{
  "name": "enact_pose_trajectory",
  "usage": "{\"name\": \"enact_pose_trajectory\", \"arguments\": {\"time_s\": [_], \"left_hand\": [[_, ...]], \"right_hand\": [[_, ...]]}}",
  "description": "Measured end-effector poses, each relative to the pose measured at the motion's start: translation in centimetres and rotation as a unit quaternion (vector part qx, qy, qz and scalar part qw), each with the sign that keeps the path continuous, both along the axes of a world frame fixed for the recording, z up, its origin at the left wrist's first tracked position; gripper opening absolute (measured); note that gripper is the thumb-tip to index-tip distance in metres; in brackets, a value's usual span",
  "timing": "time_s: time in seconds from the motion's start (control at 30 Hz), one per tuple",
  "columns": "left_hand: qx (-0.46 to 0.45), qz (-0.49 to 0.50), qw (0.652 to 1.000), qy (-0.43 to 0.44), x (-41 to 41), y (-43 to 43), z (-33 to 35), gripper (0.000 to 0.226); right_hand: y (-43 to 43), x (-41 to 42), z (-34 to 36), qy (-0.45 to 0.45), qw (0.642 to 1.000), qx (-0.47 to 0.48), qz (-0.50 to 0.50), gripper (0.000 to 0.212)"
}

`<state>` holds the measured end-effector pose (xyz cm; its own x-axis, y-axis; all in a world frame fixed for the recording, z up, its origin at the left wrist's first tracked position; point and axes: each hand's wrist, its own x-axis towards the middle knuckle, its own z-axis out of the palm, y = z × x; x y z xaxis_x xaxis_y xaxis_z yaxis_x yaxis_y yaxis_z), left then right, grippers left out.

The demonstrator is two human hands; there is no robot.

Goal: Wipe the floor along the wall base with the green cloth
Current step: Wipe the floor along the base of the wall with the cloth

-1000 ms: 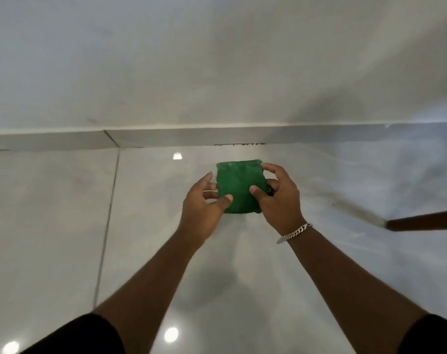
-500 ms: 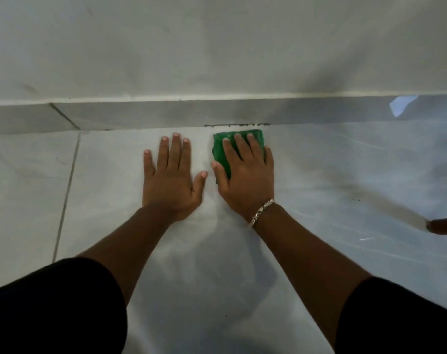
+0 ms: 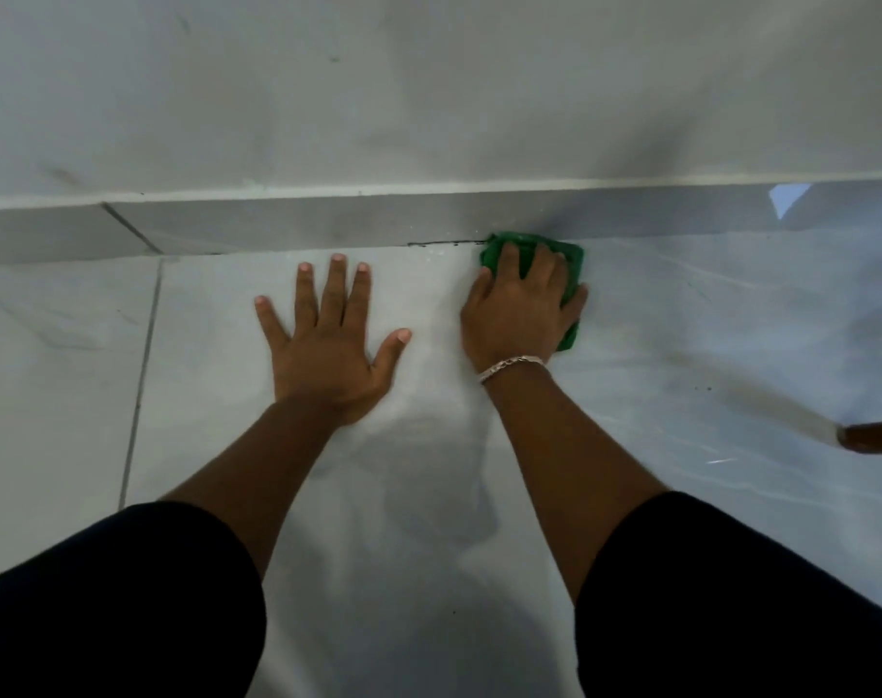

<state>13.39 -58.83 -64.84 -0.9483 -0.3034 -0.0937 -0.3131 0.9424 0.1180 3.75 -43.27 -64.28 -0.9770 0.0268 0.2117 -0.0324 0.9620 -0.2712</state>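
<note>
The folded green cloth lies on the glossy white floor tile, its far edge against the grey skirting at the wall base. My right hand presses flat on top of the cloth and covers most of it; a silver bracelet sits on that wrist. A dark line of dirt runs along the joint just left of the cloth. My left hand rests flat on the floor with fingers spread, holding nothing, about a hand's width left of the cloth.
The white wall rises above the skirting. A grout line runs toward me at the left. A brown wooden piece juts in at the right edge. My dark sleeves fill the bottom corners.
Both hands held the cloth in the air a second ago. It then went down by the skirting; my right hand has slid it to the right while the left hand stays planted.
</note>
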Motion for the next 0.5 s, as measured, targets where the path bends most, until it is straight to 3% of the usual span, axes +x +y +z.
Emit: {"name": "enact_pose_trajectory", "arguments": {"time_s": [0.13,0.27,0.4,0.5], "left_hand": [[-0.008,-0.001,1.0,-0.009,-0.1,0.0,-0.4,0.089],[-0.002,-0.006,1.0,-0.005,0.1,-0.4,-0.2,0.088],[0.007,0.003,1.0,-0.001,1.4,-1.7,0.1,0.088],[-0.001,0.006,1.0,-0.009,1.6,-2.0,0.0,0.088]], "right_hand": [[-3.7,2.1,0.2,-0.004,0.99,0.016,0.138,0.045],[-0.7,0.3,-0.2,0.034,0.977,0.044,0.207,0.045],[5.3,-2.5,-0.2,0.041,0.99,0.054,0.128,0.043],[3.8,-2.2,0.3,0.002,0.997,0.036,0.063,0.046]]}}
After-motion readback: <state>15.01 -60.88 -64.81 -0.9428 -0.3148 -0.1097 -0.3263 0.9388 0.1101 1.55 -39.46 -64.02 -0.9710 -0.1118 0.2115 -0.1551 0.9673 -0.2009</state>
